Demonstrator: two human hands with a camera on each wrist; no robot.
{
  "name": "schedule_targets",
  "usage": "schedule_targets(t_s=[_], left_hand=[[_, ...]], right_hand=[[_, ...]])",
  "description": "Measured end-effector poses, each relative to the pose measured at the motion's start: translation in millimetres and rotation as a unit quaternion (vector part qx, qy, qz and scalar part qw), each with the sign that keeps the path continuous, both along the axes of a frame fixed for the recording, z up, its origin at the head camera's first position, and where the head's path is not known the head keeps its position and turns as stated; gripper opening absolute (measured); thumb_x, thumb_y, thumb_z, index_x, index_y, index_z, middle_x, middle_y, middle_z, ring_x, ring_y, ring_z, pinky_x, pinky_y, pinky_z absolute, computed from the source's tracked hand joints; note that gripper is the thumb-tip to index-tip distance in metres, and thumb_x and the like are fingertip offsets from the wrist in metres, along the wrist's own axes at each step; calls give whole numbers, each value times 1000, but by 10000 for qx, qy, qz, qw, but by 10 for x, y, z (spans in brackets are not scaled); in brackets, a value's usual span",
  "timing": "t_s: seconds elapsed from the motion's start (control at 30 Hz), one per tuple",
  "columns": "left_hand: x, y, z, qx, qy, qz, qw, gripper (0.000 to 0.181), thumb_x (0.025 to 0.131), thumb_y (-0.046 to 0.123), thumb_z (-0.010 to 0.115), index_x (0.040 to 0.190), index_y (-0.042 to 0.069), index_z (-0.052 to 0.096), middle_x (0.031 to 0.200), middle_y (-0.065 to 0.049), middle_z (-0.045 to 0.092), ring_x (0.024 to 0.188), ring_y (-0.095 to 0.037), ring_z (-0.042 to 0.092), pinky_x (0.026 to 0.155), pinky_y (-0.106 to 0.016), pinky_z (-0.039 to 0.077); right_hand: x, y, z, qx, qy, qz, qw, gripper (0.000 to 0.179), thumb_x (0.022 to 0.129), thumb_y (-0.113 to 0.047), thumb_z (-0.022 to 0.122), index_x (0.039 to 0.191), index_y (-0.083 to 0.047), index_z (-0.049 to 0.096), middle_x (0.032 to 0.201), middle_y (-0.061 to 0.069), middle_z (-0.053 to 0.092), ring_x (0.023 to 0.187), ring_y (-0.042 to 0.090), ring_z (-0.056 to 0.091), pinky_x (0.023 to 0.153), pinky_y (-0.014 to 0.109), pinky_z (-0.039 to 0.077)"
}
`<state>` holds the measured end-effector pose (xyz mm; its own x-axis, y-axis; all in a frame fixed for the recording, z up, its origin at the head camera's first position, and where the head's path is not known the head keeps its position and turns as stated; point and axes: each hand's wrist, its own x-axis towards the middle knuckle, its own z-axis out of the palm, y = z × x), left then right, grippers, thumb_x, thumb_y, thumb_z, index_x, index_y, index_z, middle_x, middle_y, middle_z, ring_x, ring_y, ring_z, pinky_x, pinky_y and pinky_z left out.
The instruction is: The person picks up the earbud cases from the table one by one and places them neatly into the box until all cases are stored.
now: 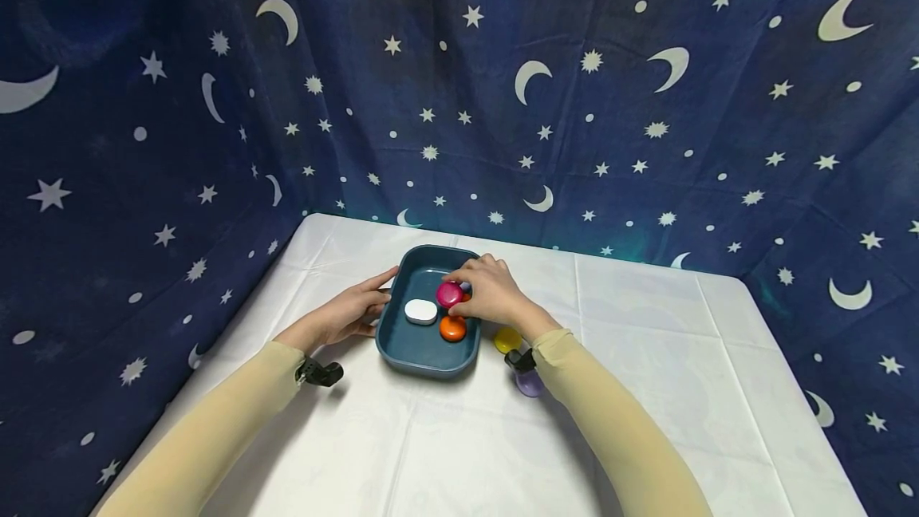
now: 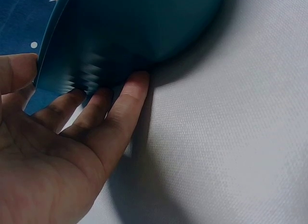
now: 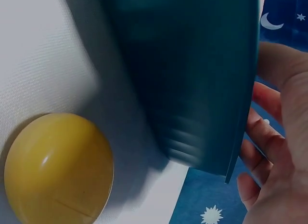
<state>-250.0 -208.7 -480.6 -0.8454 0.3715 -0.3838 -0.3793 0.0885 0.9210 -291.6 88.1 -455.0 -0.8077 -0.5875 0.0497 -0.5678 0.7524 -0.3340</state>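
A dark teal tray (image 1: 429, 361) with rounded corners stands on the white cloth. My left hand (image 1: 348, 311) rests against its left wall, thumb up at the rim; in the left wrist view the extended fingers (image 2: 126, 101) touch the outside. Over the tray's right side, my right hand (image 1: 490, 291) pinches a magenta round, domed piece (image 1: 449, 294) between thumb and fingers. Inside the tray lie a white oval piece (image 1: 420, 311) and an orange round piece (image 1: 453, 329). Another orange piece is mostly hidden under the right hand. In the right wrist view, the tray wall hides the pinched piece.
Right of the tray, a yellow domed piece (image 3: 58, 168) lies on the cloth. A purple piece (image 1: 530, 384) is nearby, partly covered by the right wrist camera (image 1: 520, 361). A blue curtain (image 1: 488, 102) with moons and stars hangs behind the table (image 1: 646, 389).
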Motion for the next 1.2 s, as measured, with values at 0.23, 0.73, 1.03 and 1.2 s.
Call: schedule_targets(t_s=[0.23, 0.73, 1.03, 1.2], left_hand=[[2, 9, 13, 14, -52, 37, 10000, 61, 109, 19, 47, 162, 43, 28, 94, -6, 67, 94, -14, 62, 77, -42, 55], [-19, 11, -9, 43, -17, -39, 10000, 61, 109, 18, 44, 162, 42, 25, 86, -2, 59, 95, -15, 59, 77, -42, 54], [-22, 12, -25, 2, -13, 11, 10000, 61, 109, 18, 44, 163, 41, 25, 101, -6, 67, 101, -16, 62, 77, -42, 55], [-21, -2, -26, -23, 7, 19, 10000, 61, 109, 18, 44, 163, 41, 25, 125, -13, 67, 111, -17, 61, 81, -44, 55]], right_hand=[[-6, 100, 62, -724, -117, -74, 9973, 61, 84, -42, 84, 140, -24, 66, 126, -1, 63, 116, 23, 43, 95, 43, 34], [39, 563, 229, -1503, -276, -630, 9862, 56, 86, -37, 82, 139, -30, 65, 122, 0, 65, 119, 21, 41, 102, 48, 34], [102, 852, 206, -1467, -226, -737, 9862, 56, 87, -37, 81, 139, -28, 65, 123, -3, 64, 126, 22, 41, 107, 52, 31], [146, 1009, 184, -1319, -230, -797, 9878, 57, 86, -37, 81, 140, -27, 65, 125, 2, 65, 129, 25, 41, 109, 55, 27]])
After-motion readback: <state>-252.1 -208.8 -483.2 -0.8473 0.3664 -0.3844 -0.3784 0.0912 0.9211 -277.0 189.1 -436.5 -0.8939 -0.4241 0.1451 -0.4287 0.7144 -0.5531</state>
